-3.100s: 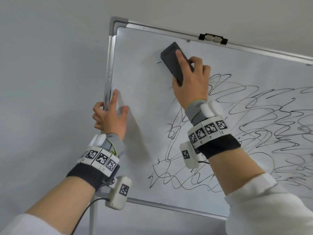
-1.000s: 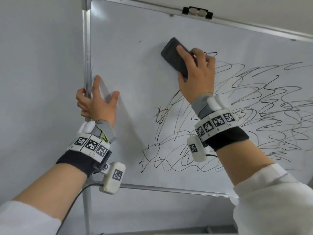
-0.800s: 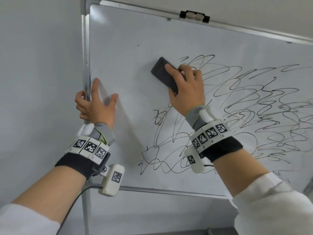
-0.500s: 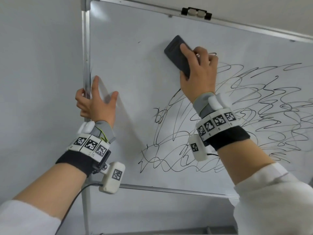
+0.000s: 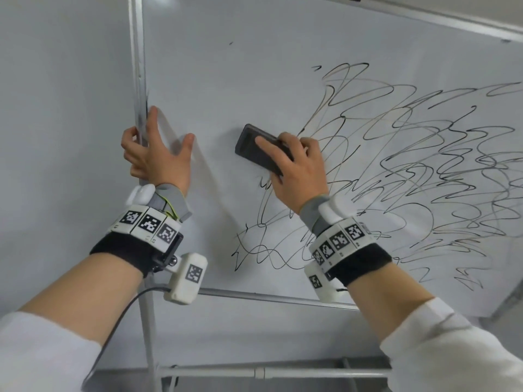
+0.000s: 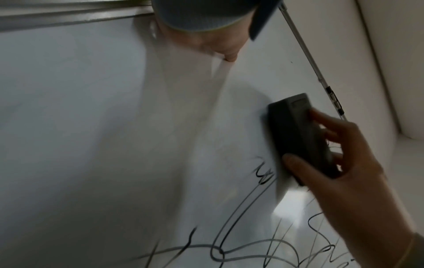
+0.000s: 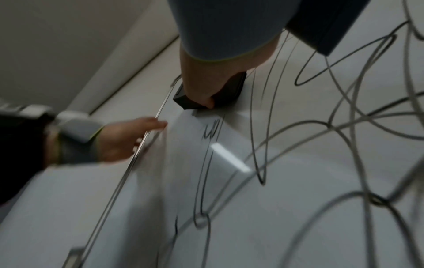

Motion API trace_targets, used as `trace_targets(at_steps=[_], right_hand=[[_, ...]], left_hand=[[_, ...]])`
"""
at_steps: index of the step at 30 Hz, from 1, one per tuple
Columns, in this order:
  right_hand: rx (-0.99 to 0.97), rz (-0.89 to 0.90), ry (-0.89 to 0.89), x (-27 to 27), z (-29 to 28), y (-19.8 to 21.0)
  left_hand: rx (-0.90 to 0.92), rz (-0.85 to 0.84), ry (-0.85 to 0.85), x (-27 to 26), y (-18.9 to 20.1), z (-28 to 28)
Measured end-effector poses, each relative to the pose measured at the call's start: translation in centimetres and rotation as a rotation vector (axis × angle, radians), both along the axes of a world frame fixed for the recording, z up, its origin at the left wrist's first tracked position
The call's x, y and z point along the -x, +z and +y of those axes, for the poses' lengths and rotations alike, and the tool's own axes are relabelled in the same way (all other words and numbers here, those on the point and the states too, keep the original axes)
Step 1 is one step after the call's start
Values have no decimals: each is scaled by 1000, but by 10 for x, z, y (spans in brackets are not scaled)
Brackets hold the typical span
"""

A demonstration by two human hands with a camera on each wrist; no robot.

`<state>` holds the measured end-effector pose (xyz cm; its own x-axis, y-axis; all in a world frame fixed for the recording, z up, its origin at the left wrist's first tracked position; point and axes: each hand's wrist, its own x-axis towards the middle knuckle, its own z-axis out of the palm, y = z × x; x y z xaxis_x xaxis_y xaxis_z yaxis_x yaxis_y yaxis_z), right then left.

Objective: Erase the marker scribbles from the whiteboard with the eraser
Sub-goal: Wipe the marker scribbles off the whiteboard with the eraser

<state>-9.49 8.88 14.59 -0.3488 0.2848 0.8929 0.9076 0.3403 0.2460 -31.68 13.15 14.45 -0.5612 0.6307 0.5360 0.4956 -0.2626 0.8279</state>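
Observation:
The whiteboard (image 5: 226,80) fills the head view, with black marker scribbles (image 5: 410,165) over its middle and right. My right hand (image 5: 294,162) grips a dark grey eraser (image 5: 254,148) and holds it flat on the board at the scribbles' left edge. The eraser (image 6: 298,134) shows in the left wrist view with the right hand (image 6: 339,163) curled round it, and again small as the eraser (image 7: 183,99) in the right wrist view. My left hand (image 5: 152,154) grips the board's left frame (image 5: 137,66), thumb spread on the white surface.
A grey wall (image 5: 56,108) lies left of the board. The stand's metal post (image 5: 148,335) and a crossbar (image 5: 268,372) run below the bottom frame (image 5: 268,297). The board's upper left is bare white.
The right hand has swept the eraser down and left from near the top of the scribbles to mid-board. The upper-left scribble strokes are gone. The left hand has stayed on the frame.

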Motion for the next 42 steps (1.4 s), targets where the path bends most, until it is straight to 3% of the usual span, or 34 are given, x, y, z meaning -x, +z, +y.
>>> trace_targets(at_steps=[3, 9, 16, 23, 30, 36, 42], right_hand=[[-39, 59, -14, -2, 1, 3], [88, -52, 27, -3, -5, -57], [-19, 49, -1, -12, -3, -15], [89, -77, 40, -8, -9, -74], [5, 38, -6, -20, -4, -37], [126, -117, 72, -15, -12, -91], [57, -35, 26, -22, -8, -62]], left_hand=[[2, 22, 0, -3, -4, -2], [2, 21, -13, -3, -2, -1], [-1, 29, -9, -7, -5, -1], [-20, 93, -11, -8, -8, -6], [-8, 150, -11, -9, -11, -4], [-3, 169, -11, -6, -12, -3], [16, 183, -12, -14, -11, -2]])
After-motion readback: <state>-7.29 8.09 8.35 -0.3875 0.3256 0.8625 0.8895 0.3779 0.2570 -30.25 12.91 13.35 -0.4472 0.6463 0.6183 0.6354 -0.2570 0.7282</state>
